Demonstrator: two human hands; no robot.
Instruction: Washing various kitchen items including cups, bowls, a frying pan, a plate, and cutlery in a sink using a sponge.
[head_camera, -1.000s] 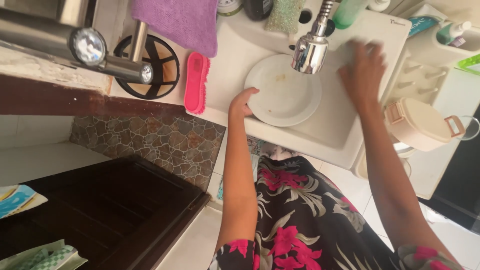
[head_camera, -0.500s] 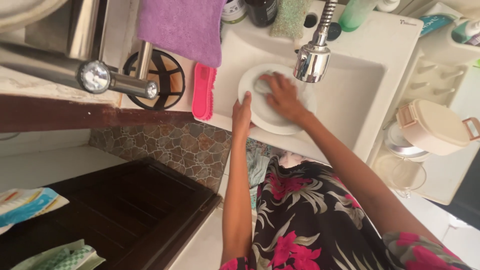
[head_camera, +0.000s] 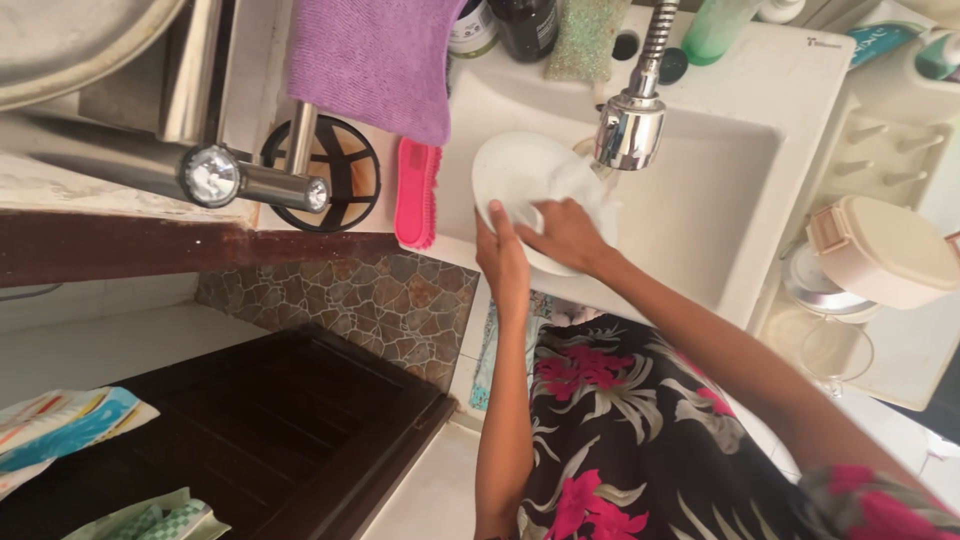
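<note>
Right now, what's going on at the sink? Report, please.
Left hand grips white plate by its rim. Right hand rubs its face. Tap head hangs close above the plate.

The person wears a black garment (head_camera: 620, 420) printed with large pink flowers and pale grey-white leaves. Its short sleeves carry the same print, and both forearms are bare below them. No rings, watch or bracelets show on the left hand (head_camera: 503, 256) or the right hand (head_camera: 566, 235).
</note>
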